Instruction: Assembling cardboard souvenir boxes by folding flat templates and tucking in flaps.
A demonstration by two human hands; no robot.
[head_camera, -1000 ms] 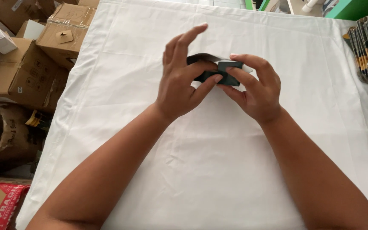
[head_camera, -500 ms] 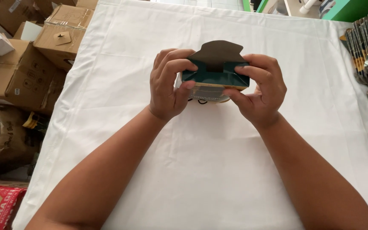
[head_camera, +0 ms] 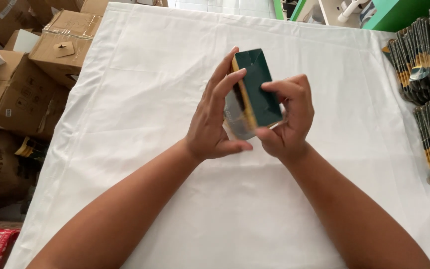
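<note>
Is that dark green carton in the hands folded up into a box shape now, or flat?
Folded up: the dark green carton shows a broad face and a side wall, held off the white cloth between left hand and right hand.

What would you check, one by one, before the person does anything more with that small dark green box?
1. Both hands on the small dark green box: ok, left hand and right hand grip it from either side.
2. Box lifted off the white cloth: ok, it is held in the air.
3. Box ends closed: cannot tell, blurred and partly covered by fingers.
4. Stacks of flat cartons apart from the hands: ok, they sit at the right edge.
5. Cardboard boxes off the cloth: ok, they stand to the left.
</note>
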